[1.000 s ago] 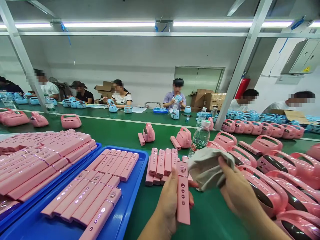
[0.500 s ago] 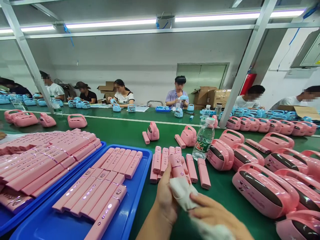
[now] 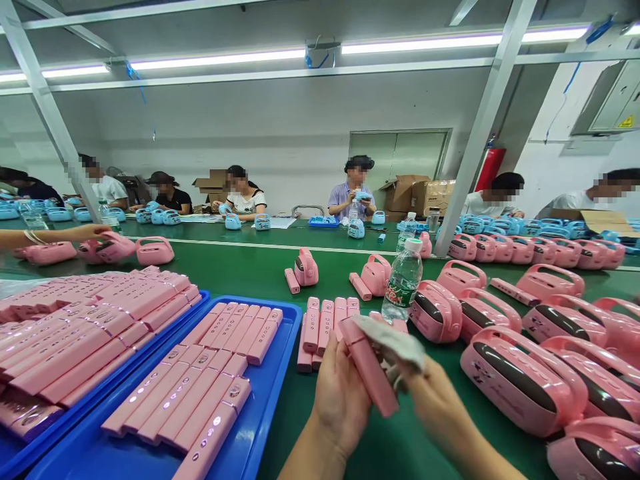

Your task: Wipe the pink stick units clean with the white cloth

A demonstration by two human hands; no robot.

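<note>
My left hand (image 3: 340, 393) grips a long pink bar-shaped part (image 3: 370, 367), tilted with its far end up to the left. My right hand (image 3: 435, 400) holds a whitish cloth (image 3: 393, 340) pressed over the upper side of that bar. Just beyond the hands, a small pile of the same pink bars (image 3: 325, 323) lies on the green belt (image 3: 250, 270).
Two blue trays (image 3: 273, 377) of pink bars sit at my left. Pink handled devices (image 3: 520, 380) crowd the right, with a water bottle (image 3: 403, 280) beside them. Another person's hand (image 3: 87, 233) reaches at far left. Several workers sit across the belt with blue devices.
The bar has tilted from upright to slanting. The cloth moved from the bar's lower part to its upper side. Another person's arm has come in at far left.
</note>
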